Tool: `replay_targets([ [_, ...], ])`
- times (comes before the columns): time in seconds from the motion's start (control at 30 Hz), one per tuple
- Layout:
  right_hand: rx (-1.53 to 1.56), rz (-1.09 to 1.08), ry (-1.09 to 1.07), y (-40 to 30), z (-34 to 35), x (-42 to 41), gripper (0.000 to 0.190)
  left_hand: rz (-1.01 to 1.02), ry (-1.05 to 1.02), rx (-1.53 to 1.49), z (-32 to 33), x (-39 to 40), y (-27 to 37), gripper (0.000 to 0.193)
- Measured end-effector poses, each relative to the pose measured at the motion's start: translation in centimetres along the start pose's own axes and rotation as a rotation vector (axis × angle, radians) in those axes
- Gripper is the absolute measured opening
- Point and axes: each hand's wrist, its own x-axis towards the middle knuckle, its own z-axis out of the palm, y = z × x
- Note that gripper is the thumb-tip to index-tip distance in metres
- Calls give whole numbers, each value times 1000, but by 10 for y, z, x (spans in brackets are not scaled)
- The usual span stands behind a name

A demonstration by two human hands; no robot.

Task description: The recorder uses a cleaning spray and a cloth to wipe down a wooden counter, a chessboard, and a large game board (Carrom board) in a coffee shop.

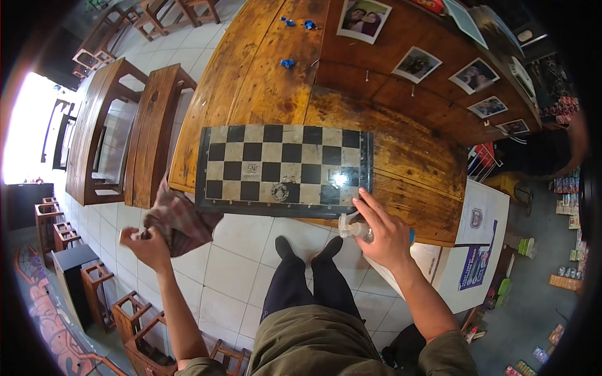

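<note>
A folded chessboard box (282, 164) with black and cream squares lies at the front edge of a varnished wooden table (254, 94). My left hand (148, 242) is raised over the floor, left of the table, with a brown checkered cloth (181, 221) hanging from it. At the board's front right corner, my right hand (383, 230) holds a clear spray bottle (360, 230) with a whitish nozzle, its extended fingers close to or on the board's edge. The bottle's body is mostly hidden under that hand.
Small crumpled blue scraps (287, 63) lie on the far part of the table. A wooden panel with photos (417, 66) rises on the right. A wooden bench (153, 136) stands to the left, stools (96, 282) at lower left. A person's arm (576, 145) shows at far right.
</note>
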Motion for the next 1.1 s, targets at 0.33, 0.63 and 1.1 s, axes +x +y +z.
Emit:
replay_targets([
  [0.33, -12, 7, 73, -4, 11, -5, 78, 919, -329, -42, 45, -40, 111, 66],
  [0.63, -122, -151, 371, 10, 11, -35, 61, 1073, -363, -237, 11, -38, 94, 58],
  [1.1, -19, -28, 126, -6, -151, 52, 62, 576, -920, -621, -5, 28, 195, 47],
])
